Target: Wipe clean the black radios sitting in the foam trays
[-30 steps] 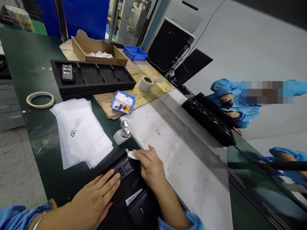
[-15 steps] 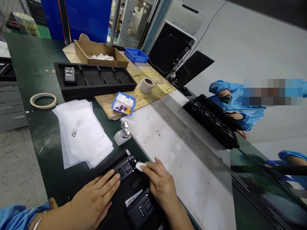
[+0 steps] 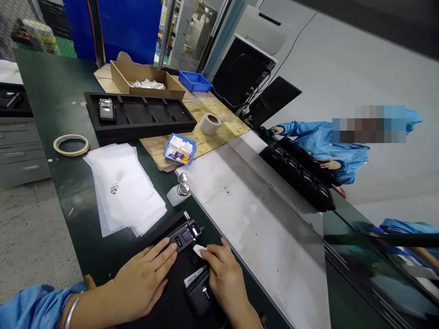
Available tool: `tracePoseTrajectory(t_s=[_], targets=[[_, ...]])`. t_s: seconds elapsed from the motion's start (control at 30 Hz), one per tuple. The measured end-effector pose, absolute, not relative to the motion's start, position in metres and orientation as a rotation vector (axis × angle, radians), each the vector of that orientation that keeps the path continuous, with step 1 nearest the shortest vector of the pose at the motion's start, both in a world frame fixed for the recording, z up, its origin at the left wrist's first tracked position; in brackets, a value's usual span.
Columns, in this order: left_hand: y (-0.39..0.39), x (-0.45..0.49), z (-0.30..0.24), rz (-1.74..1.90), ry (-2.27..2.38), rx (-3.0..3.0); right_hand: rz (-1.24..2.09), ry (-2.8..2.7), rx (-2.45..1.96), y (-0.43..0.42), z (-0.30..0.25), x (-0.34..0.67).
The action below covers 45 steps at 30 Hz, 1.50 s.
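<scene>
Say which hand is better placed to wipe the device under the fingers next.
Probably the right hand: it pinches a white wad near that device, while the left hand lies over its near end.

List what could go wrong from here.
1. Spill: the bottle stands lid-up near the upper black device; if it holds liquid, a knock could splash that device.
2. Smudges: the bare left hand rests its fingertips on the same device and may leave prints.
3. Scuffs: the right hand, pinching a white wipe, partly covers the lower black device in this view and might brush it.
</scene>
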<state>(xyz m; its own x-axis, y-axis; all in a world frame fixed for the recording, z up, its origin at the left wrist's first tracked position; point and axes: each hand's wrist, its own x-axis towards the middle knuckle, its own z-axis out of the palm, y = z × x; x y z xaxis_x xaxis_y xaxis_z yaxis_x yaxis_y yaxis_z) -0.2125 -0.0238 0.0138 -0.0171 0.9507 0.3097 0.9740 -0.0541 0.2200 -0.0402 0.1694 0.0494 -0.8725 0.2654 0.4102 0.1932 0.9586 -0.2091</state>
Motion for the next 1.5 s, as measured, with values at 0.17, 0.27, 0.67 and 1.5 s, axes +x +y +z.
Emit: tracePoseTrajectory(t_s=[0.17, 0.27, 0.67, 1.5], targets=[[-0.032, -0.209, 0.003, -0.915, -2.098, -2.104, 0.332, -2.477, -0.643, 0.124, 0.042, -0.062], [-0.033, -0.209, -0.002, -0.980, -2.073, -2.096, 0.159, -2.522, -0.610, 0.102, 0.032, -0.094], [-0.034, -0.215, 0.015, -0.896, -2.141, -2.189, 0.246, -2.575, -0.600, 0.104, 0.024, -0.101], [-0.024, -0.146, 0.018, -0.753, -1.749, -2.707, 0.453, -2.443, -0.748, 0.177, 0.062, 0.041]])
